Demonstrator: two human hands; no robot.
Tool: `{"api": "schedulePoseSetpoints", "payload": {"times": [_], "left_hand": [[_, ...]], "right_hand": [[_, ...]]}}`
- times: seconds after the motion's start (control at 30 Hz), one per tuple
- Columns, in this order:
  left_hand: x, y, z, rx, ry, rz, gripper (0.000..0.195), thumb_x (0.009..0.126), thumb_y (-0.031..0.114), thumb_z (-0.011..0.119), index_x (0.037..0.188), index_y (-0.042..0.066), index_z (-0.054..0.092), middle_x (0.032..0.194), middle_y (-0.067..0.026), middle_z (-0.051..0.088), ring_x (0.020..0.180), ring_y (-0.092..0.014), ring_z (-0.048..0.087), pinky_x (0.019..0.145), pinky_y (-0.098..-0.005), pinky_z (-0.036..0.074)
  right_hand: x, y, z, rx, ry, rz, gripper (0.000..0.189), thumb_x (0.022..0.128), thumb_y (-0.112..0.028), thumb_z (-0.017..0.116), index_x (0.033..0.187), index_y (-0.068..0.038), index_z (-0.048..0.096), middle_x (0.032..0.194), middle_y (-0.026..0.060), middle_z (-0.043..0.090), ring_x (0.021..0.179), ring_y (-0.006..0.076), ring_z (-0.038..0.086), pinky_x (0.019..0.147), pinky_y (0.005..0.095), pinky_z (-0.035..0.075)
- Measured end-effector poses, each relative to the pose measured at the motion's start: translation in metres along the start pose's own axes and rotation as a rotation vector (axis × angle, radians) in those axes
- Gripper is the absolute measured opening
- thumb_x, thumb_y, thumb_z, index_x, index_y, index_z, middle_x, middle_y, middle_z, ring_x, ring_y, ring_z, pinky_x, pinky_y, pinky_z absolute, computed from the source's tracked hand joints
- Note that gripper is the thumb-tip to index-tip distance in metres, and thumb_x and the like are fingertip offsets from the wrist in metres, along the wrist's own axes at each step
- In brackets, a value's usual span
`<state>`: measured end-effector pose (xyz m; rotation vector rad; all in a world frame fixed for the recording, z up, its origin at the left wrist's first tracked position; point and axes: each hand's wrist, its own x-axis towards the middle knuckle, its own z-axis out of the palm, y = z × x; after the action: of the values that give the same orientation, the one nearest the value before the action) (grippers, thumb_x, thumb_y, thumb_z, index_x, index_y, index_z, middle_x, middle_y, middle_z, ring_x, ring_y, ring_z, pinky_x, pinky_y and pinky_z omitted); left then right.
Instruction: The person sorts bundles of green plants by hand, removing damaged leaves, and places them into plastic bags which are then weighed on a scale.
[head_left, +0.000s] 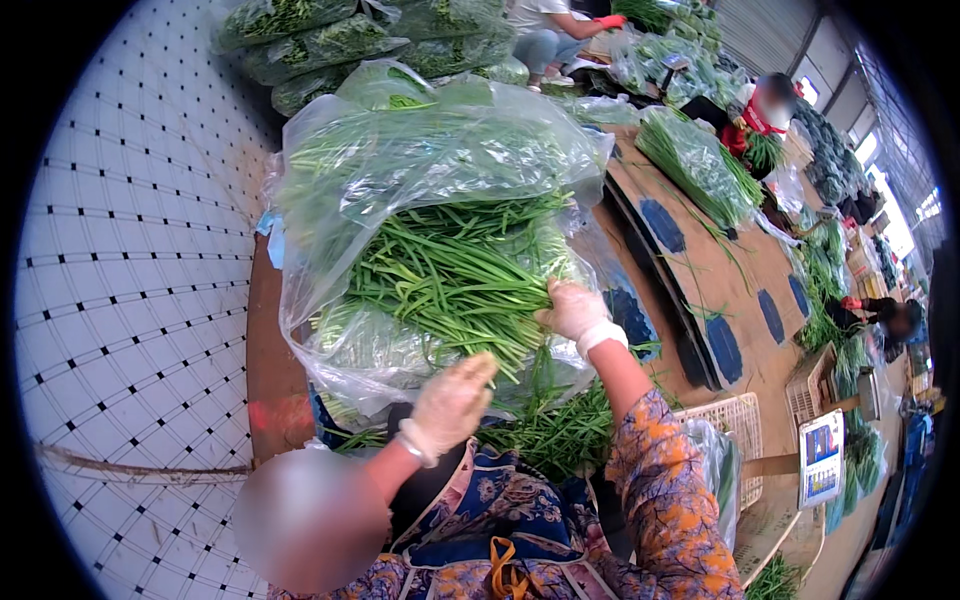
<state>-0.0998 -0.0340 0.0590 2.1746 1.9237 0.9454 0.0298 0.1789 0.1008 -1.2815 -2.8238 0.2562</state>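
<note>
A heap of long green stalks, apparently garlic chives (450, 277), lies in a large clear plastic bag (450, 161) before me. The bag's upper sheet is folded back over the far part of the bundle, and more stalks show through the plastic. My right hand (576, 313), in a thin whitish glove, touches the right end of the loose stalks; whether its fingers close around any is hidden. My left hand (454, 401), gloved too, is extended at the near edge of the heap, fingertips beside the stalk ends, with nothing seen in it.
Loose greens (559, 435) lie against my apron. At right stand a plastic crate (739, 427) and a scale display (821, 457). Filled bags (322, 49) are stacked beyond. A brown board (720, 277) bears another bundle (697, 165). Several people work farther off; a tiled wall (150, 262) rises left.
</note>
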Motion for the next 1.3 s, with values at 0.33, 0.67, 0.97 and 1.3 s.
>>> {"api": "schedulePoseSetpoints", "payload": {"times": [0.33,0.67,0.97,1.3], "left_hand": [[0.057,0.020,0.044,-0.514,0.079,-0.025,0.041,0.087,0.011,0.048,0.127,0.004,0.043,0.109,-0.0138,0.057,0.094,-0.028,0.057,0.084,-0.0319,0.045],[0.063,0.008,0.063,-1.182,0.258,-0.375,0.030,0.086,0.006,0.048,0.116,0.002,0.048,0.097,-0.0073,0.058,0.081,-0.012,0.055,0.072,-0.0239,0.046],[0.079,0.005,0.055,-0.178,0.076,-0.209,0.026,0.078,0.012,0.049,0.102,0.006,0.057,0.083,-0.0159,0.059,0.077,-0.031,0.058,0.069,-0.0398,0.047],[0.136,-0.022,0.087,-0.121,-0.200,-0.203,0.041,0.086,0.035,0.037,0.111,0.006,0.053,0.090,-0.0201,0.062,0.082,-0.036,0.060,0.073,-0.0452,0.048]], "right_hand": [[0.002,-0.051,-0.054,-0.077,0.088,-0.125,0.028,0.081,-0.027,0.061,0.095,-0.004,0.053,0.083,0.0138,0.063,0.072,0.0290,0.062,0.064,0.0399,0.049],[0.016,-0.026,-0.049,0.643,-0.357,0.239,0.045,0.080,-0.032,0.064,0.109,0.001,0.051,0.077,0.0101,0.061,0.062,0.0137,0.056,0.052,0.0269,0.044],[0.009,-0.058,-0.092,0.317,-0.245,0.048,0.039,0.081,-0.029,0.061,0.104,0.002,0.052,0.100,0.0184,0.061,0.085,0.0257,0.063,0.076,0.0356,0.044],[-0.005,-0.065,-0.076,0.257,-0.191,-0.045,0.034,0.086,-0.029,0.058,0.099,0.002,0.052,0.089,0.0177,0.061,0.072,0.0195,0.063,0.062,0.0313,0.047]]}}
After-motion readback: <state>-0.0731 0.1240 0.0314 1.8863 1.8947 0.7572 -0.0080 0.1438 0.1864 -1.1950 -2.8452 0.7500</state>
